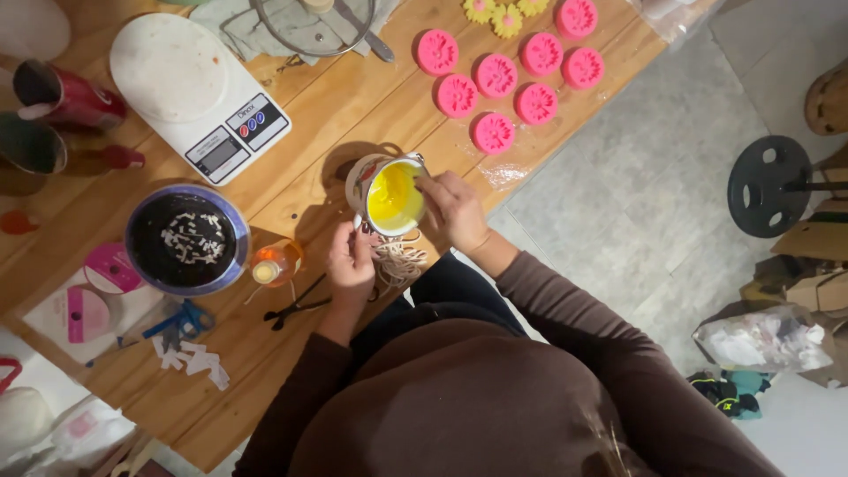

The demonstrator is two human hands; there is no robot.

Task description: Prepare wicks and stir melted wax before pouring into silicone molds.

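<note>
A white enamel mug point(391, 196) holding bright yellow liquid stands near the front edge of the wooden table point(353, 97). My right hand point(453, 210) grips the mug's right side at the rim. My left hand point(352, 262) is just below the mug's left side, fingers pinched on thin white strings point(399, 261) that lie bunched at the table edge.
Several pink flower-shaped moulds point(517, 79) lie at the back right, yellow flowers point(505, 13) beyond them. A white kitchen scale point(199, 93) sits at the back left. A dark bowl with white bits point(186, 238), a small orange cup point(276, 263), black scissors point(296, 309) and blue scissors point(181, 322) lie to the left.
</note>
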